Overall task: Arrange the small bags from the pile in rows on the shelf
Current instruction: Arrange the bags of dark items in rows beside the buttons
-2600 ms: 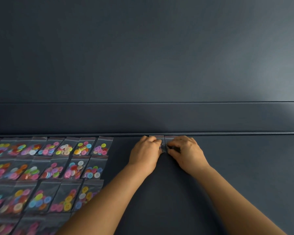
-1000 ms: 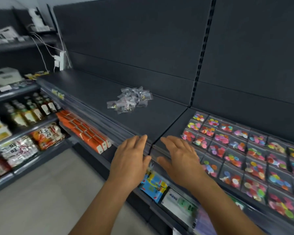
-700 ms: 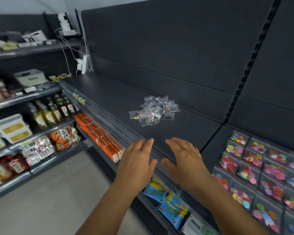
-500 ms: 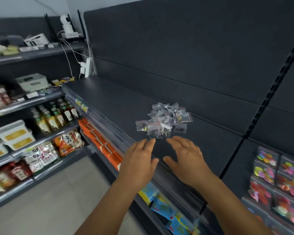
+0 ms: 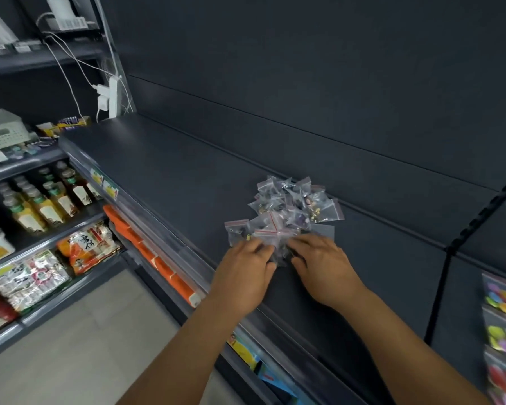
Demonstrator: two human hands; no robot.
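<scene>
A loose pile of small clear zip bags (image 5: 287, 206) with red seal lines lies on the dark grey shelf (image 5: 170, 171), close to its back wall. Both my hands have reached the pile's near edge. My left hand (image 5: 243, 270) lies palm down with its fingertips on the nearest bags at the left. My right hand (image 5: 324, 267) lies beside it, with its fingers on the bags at the right. The fingers are slightly bent and their tips are partly hidden among the bags. Rows of bags of coloured buttons (image 5: 503, 317) lie on the neighbouring shelf section at the far right.
The shelf stretches bare to the left of the pile. Below its front rail are orange packs (image 5: 158, 258) and blue packets. At the left stand bottles (image 5: 41, 200) and snack bags (image 5: 85, 244). A white power strip (image 5: 110, 97) with cables hangs at the back left.
I turned from the rows of button bags to the left shelf section. Both hands moved forward, open, and now touch the near edge of the pile.
</scene>
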